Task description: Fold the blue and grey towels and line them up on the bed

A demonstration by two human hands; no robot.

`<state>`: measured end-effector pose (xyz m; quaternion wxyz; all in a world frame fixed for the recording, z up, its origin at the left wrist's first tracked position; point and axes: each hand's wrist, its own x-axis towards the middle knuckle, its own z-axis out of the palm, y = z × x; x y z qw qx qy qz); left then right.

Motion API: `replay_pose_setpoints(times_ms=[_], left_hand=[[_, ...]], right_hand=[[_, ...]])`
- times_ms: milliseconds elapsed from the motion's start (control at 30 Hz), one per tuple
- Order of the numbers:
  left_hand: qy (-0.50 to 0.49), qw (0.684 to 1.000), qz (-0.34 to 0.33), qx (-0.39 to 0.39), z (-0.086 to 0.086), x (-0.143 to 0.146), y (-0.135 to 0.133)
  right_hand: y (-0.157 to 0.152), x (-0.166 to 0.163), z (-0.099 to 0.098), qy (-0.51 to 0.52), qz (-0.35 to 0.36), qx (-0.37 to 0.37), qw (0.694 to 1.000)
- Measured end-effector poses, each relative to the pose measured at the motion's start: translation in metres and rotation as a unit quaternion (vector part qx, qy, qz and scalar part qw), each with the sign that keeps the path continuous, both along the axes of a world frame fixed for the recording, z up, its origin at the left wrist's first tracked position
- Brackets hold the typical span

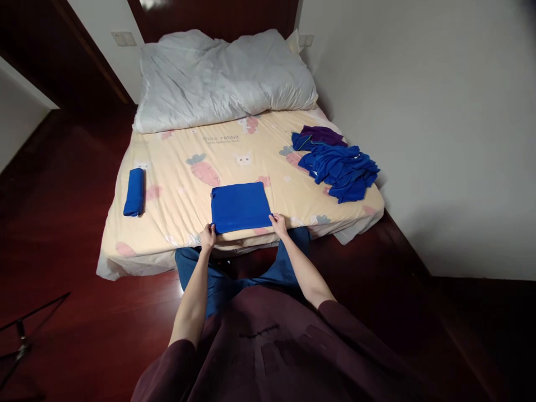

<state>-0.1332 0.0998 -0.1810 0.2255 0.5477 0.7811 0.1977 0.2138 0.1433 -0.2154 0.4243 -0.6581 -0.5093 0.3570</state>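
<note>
A blue cloth (242,206), folded into a flat rectangle, lies on the bed near its front edge; its exact kind of garment does not show. My left hand (208,237) pinches its near left corner. At the near right corner, my right hand (278,224) grips the cloth between thumb and fingers. To the left rests a blue cloth roll (134,192), compact and narrow. A loose heap of blue clothes (341,170) sits on the right side of the bed, with a purple piece (324,135) at its back.
The bed (167,156) has a yellow sheet printed with carrots and rabbits. A bulky white quilt (226,78) lies across its head end. A white wall (452,139) stands to the right. Dark thin legs of a stand (20,335) are on the floor at lower left.
</note>
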Motion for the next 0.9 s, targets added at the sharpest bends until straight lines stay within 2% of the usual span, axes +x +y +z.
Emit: replay_pose_setpoints(times_ms=[400, 667, 733, 800, 867, 900], left_hand=[[0.041, 0.998, -0.002, -0.055, 0.003, 0.002, 0.013], [0.042, 0.999, -0.012, -0.021, 0.014, 0.008, 0.005], [0.062, 0.998, -0.011, 0.025, 0.018, 0.011, -0.005], [0.099, 0.990, -0.033, 0.097, 0.021, 0.013, -0.017], [0.131, 0.972, -0.109, 0.161, 0.020, 0.016, -0.029], [0.138, 0.961, -0.162, 0.176, 0.018, 0.018, -0.033]], right_hand=[[0.007, -0.001, 0.007, -0.127, -0.016, -0.063, 0.990], [0.007, -0.012, 0.023, -0.156, -0.031, -0.091, 0.983], [0.000, -0.014, 0.028, -0.163, -0.039, -0.067, 0.984], [-0.014, -0.015, 0.033, -0.188, -0.047, 0.005, 0.981], [-0.031, -0.017, 0.036, -0.226, -0.013, 0.098, 0.969], [-0.040, -0.018, 0.037, -0.245, 0.027, 0.134, 0.960]])
